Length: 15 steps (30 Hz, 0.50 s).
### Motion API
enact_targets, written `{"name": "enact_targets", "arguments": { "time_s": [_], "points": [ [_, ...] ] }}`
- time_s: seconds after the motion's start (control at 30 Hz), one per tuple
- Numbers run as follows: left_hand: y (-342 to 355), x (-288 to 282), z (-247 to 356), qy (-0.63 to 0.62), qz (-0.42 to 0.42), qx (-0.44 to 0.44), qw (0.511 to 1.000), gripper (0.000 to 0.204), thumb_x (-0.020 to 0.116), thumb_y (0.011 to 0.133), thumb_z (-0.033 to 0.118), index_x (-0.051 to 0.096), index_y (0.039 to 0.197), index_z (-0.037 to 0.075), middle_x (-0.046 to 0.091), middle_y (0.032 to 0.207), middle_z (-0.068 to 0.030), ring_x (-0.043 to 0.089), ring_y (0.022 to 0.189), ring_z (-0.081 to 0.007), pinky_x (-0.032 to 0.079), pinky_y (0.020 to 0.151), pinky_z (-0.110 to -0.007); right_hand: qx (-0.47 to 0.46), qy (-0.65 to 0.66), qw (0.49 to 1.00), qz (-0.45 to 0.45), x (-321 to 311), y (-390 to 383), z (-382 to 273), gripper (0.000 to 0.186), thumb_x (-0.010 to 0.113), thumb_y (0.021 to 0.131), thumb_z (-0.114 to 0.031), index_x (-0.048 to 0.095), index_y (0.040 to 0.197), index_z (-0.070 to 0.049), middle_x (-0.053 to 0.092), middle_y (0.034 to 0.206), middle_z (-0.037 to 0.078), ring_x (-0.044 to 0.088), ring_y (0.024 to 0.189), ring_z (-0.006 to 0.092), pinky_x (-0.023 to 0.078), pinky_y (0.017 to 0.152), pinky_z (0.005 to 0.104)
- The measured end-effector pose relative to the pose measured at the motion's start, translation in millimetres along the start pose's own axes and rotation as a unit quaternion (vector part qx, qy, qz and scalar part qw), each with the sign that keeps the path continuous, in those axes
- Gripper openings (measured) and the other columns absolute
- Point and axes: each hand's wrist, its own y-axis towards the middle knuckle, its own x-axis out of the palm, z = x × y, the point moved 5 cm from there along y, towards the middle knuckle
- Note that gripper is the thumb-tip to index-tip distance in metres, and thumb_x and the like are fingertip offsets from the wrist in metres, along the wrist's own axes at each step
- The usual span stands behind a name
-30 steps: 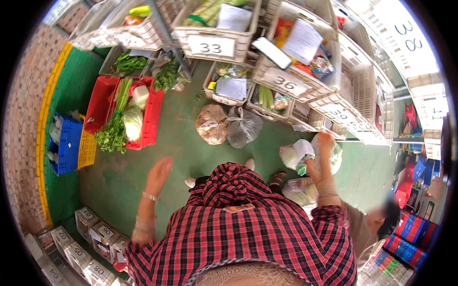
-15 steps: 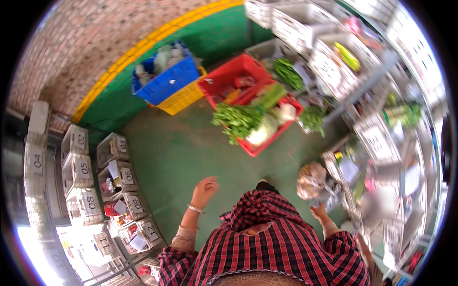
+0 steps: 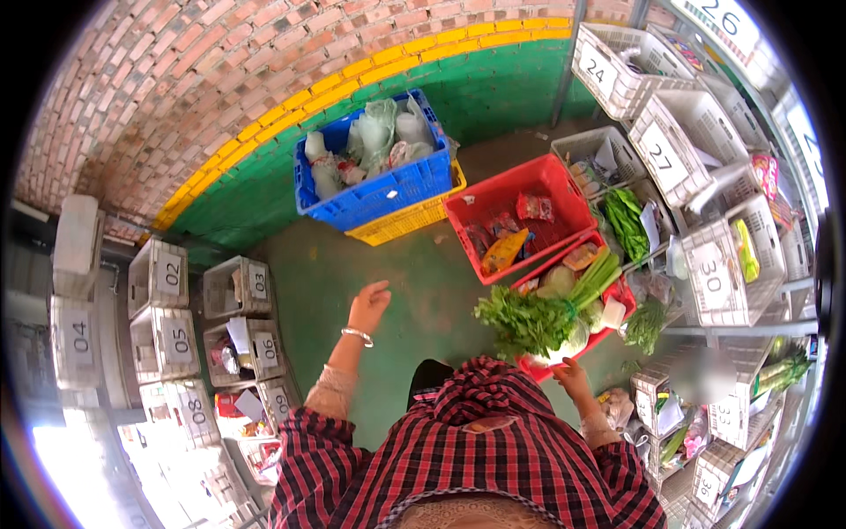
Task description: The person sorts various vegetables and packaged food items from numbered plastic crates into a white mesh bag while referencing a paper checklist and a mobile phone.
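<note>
My left hand [image 3: 370, 304] is raised over the green floor with loosely curled, parted fingers, holding nothing. My right hand [image 3: 571, 375] is low beside the front rim of a red crate [image 3: 615, 295], its fingers apart with nothing visible in them; whether they touch the rim is unclear. That crate holds leafy celery [image 3: 524, 317], cabbage partly hidden under it, and other produce. Behind it sits a second red crate [image 3: 463, 207] with small red packets and a yellow-orange item [image 3: 507, 249].
A blue crate [image 3: 379, 189] of filled plastic bags stands on a yellow crate [image 3: 397, 220] by the brick wall [image 3: 203, 79]. Racks of labelled white baskets line the left [image 3: 150, 344] and right [image 3: 656, 176]. Bagged goods [image 3: 614, 407] lie on the floor at lower right.
The view has swung left toward the wall and crates. My right hand has left the pale bags it was at a second ago and is now beside the red crate of vegetables.
</note>
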Motion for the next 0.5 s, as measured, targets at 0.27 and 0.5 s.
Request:
{"name": "enact_targets", "arguments": {
  "time_s": [0.27, 0.5],
  "points": [
    [398.4, 14.9, -39.4, 0.184, 0.006, 0.092, 0.979, 0.043, 0.059, 0.078, 0.023, 0.051, 0.114, 0.000, 0.055, 0.111, -0.0207, 0.050, 0.106, -0.0335, 0.038, 0.093, -0.036, 0.085, 0.191, 0.946, 0.247, 28.3, -1.5, -15.4, 0.049, 0.060, 0.080, -0.018, 0.039, 0.119, 0.004, 0.059, 0.077, 0.009, 0.053, 0.058, 0.0115, 0.043, 0.048, 0.0225],
    [591.0, 53.8, -97.2, 0.459, -0.150, 0.001, 0.876, 0.039, 0.053, 0.081, 0.026, 0.050, 0.110, 0.000, 0.058, 0.102, -0.0204, 0.053, 0.098, -0.0373, 0.042, 0.084, -0.042, 0.369, 0.258, 0.860, 0.240, 184.6, -76.0, -67.0, 0.061, 0.062, 0.081, -0.019, 0.026, 0.126, -0.001, 0.060, 0.085, 0.014, 0.059, 0.063, 0.0170, 0.048, 0.052, 0.0276]
  ]
}}
